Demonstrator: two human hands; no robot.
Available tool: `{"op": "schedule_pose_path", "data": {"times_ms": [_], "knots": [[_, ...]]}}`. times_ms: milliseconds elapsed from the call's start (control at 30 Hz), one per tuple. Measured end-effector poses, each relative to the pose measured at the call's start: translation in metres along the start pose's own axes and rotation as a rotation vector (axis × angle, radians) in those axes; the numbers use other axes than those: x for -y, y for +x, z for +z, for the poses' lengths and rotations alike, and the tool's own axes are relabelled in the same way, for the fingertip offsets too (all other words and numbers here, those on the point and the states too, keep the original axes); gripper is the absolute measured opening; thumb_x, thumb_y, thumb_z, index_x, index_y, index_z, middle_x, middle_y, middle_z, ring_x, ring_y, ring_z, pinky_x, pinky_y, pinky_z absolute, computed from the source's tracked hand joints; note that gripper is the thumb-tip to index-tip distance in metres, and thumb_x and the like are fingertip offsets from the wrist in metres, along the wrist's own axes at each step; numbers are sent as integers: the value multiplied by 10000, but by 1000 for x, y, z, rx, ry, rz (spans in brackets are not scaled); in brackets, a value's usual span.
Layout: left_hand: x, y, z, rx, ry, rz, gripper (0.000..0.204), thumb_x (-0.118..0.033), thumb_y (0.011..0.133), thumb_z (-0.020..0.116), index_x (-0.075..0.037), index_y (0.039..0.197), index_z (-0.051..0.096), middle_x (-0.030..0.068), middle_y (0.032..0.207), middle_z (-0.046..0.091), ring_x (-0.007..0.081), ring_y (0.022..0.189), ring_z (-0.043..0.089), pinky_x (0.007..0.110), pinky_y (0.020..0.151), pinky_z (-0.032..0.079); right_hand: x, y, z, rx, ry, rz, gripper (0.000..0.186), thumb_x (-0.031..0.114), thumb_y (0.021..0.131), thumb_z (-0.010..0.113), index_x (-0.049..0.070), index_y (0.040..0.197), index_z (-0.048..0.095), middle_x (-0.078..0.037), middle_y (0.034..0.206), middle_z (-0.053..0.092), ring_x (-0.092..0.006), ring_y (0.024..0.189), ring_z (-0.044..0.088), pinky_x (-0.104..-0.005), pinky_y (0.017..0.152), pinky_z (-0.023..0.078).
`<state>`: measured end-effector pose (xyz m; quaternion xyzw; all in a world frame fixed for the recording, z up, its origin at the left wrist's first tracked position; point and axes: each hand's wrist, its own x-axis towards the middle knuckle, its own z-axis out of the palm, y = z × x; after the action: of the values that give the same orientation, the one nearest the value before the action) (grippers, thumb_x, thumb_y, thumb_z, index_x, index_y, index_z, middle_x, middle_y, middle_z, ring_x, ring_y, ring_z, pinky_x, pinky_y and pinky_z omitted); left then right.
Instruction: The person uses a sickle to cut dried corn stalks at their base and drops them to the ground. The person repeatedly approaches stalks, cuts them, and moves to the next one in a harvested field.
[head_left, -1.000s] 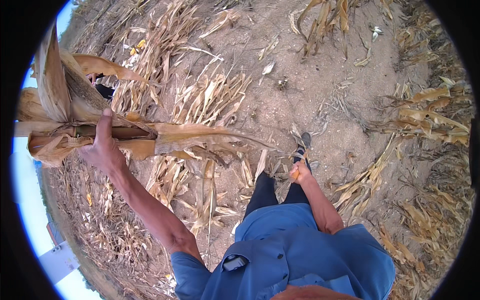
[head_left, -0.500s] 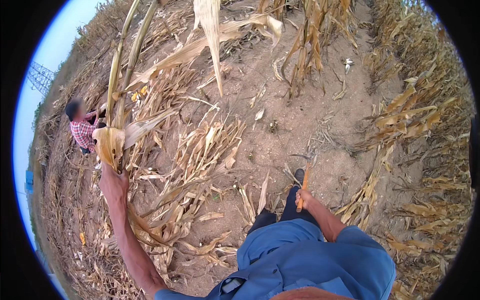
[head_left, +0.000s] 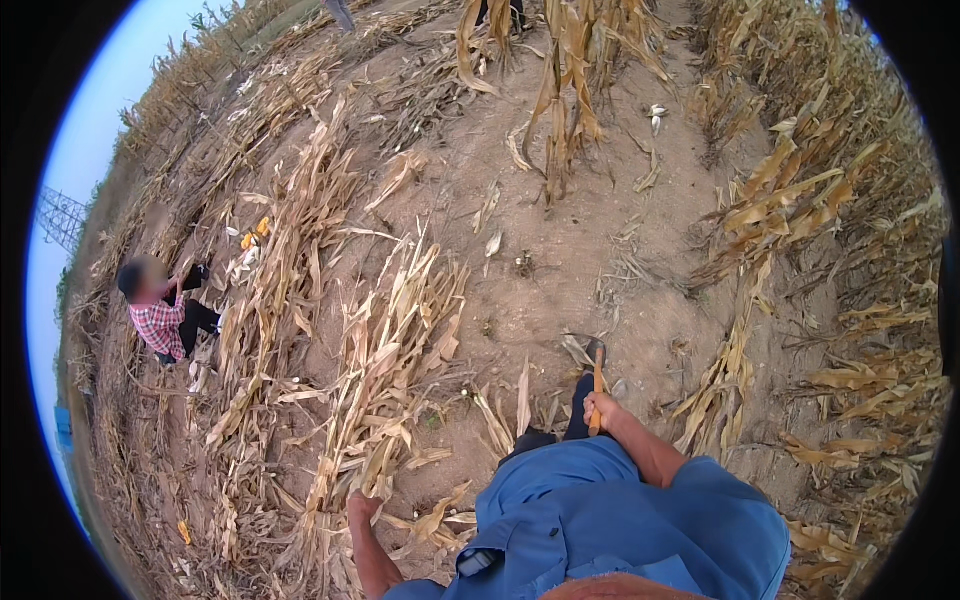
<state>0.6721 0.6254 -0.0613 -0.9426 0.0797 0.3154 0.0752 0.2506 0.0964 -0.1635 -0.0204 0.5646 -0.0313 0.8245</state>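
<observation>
My right hand (head_left: 601, 411) is closed around the orange-brown wooden handle of a sickle (head_left: 598, 375), held upright in front of my legs. Its thin dark blade points left, close to my shoe. Lower down on the left, my left hand (head_left: 364, 506) is just over the near end of a heap of dry corn stalks (head_left: 385, 350). Its fingers are small and unclear here, and no stalk shows standing up from it.
Standing dry corn (head_left: 570, 90) rises ahead, with more rows along the right (head_left: 860, 270). A person in a checked shirt (head_left: 160, 325) crouches at the left by yellow corn cobs (head_left: 256, 235). A pale husked ear (head_left: 656, 115) lies on bare soil.
My left hand has come down and inward from the far left. The tall stalks it gripped upright are gone from it. My right hand keeps the sickle, its blade tilted slightly left.
</observation>
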Motion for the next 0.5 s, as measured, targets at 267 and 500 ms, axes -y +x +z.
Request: {"op": "schedule_pose_path", "data": {"times_ms": [267,500], "knots": [[-166,-54,173,324,-132,566,450,-324,839,670,-26,1175,660,215,1073,701,337,1031,677,358,872,546,38,1,-2,30,177,-66,201,124,923,533,119,728,484,61,549,445,-61,435,427,-258,428,386],[-205,-13,175,401,-169,683,590,-391,788,737,-9,1226,637,230,1130,689,345,1088,662,372,910,536,88,13,-2,26,253,-39,252,124,927,518,129,680,468,68,551,452,-51,446,438,-245,434,398]]}}
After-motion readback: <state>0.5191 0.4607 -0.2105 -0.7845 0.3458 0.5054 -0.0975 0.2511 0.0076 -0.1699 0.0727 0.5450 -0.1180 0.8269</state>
